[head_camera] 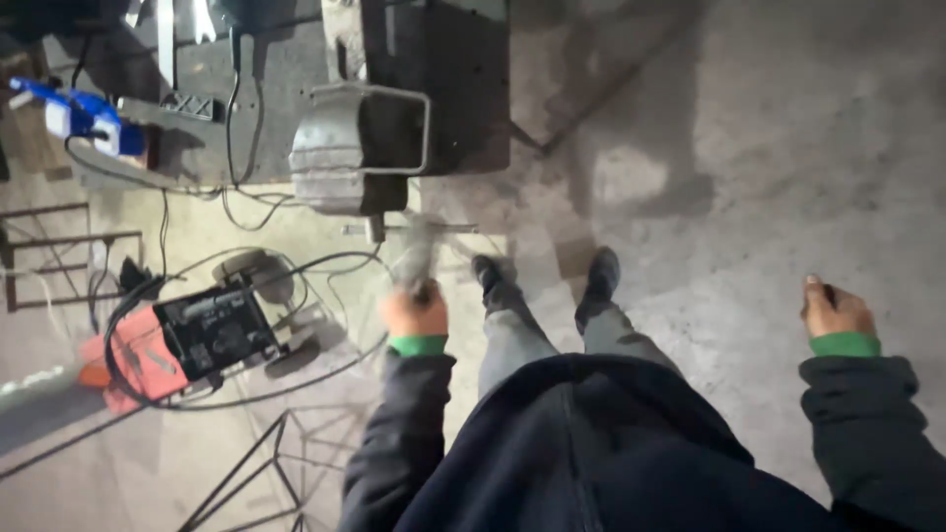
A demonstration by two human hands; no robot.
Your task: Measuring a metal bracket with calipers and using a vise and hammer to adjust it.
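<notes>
I stand on a concrete floor (749, 177), and my two dark shoes (603, 271) show below me. My left hand (414, 313), in a dark sleeve with a green cuff, is closed around a grey tool (419, 258) that is blurred by motion, so its kind is unclear. The tool points up toward a grey metal housing (340, 148) with a bent rod handle. My right hand (836, 310) hangs out at the right side with its fingers curled in. I cannot make out anything held in it.
A red and black welding machine (187, 340) with looping black cables lies on the floor at left. A thin metal rod frame (281, 463) lies by my left leg. A dark heavy machine block (443, 79) stands ahead, with a blue tool (84, 113) at far left.
</notes>
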